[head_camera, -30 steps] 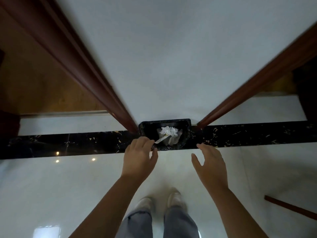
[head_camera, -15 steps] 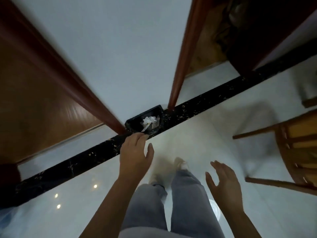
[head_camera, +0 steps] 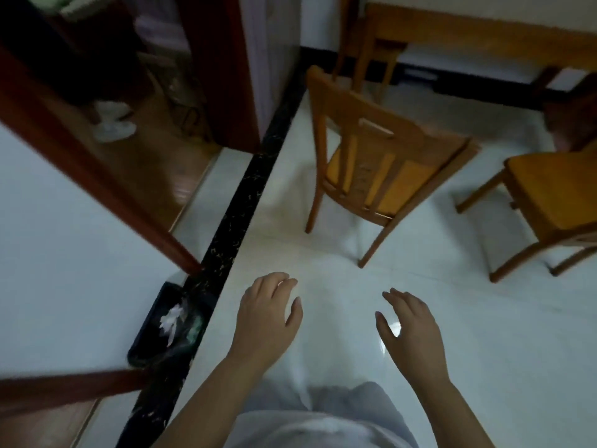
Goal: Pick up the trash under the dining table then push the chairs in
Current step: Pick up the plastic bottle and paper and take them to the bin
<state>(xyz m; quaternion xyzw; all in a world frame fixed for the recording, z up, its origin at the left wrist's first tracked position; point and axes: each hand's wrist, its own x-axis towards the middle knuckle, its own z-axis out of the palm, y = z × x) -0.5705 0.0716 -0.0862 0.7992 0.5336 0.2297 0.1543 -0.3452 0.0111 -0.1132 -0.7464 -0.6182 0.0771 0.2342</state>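
Observation:
A black trash bin stands at the lower left against the white wall, with crumpled white paper inside it. My left hand hovers to the right of the bin, fingers apart, holding nothing. My right hand is also empty and spread over the white floor. A wooden chair stands ahead, its back toward me, pulled away from the wooden dining table at the top. A second wooden chair stands at the right, partly cut off by the frame edge.
A black marbled floor strip runs diagonally from the bottom left up to a doorway with dark red frames. Beyond the doorway lies a dim room with a wooden floor. My grey trousers show at the bottom.
The view has swung right, away from the bin and toward the chairs. My left hand has left the bin with the paper lying inside; both hands are empty.

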